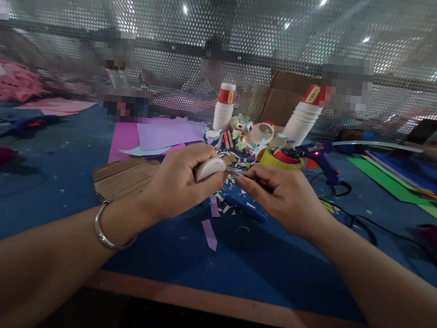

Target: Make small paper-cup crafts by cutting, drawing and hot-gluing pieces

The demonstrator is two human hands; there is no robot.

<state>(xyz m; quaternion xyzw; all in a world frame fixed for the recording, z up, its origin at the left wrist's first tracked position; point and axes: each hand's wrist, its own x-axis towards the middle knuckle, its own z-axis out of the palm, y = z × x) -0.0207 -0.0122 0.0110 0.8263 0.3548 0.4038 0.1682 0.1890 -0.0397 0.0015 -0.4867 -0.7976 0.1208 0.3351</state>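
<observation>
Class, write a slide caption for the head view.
Left hand grips a white object, right hand nearby, purple paper strips on the blue table.

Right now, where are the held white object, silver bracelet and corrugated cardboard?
Held white object (211,170), head view: its curved face.
Silver bracelet (98,228), head view: its outer band.
Corrugated cardboard (123,179), head view: its ridged surface.
</observation>
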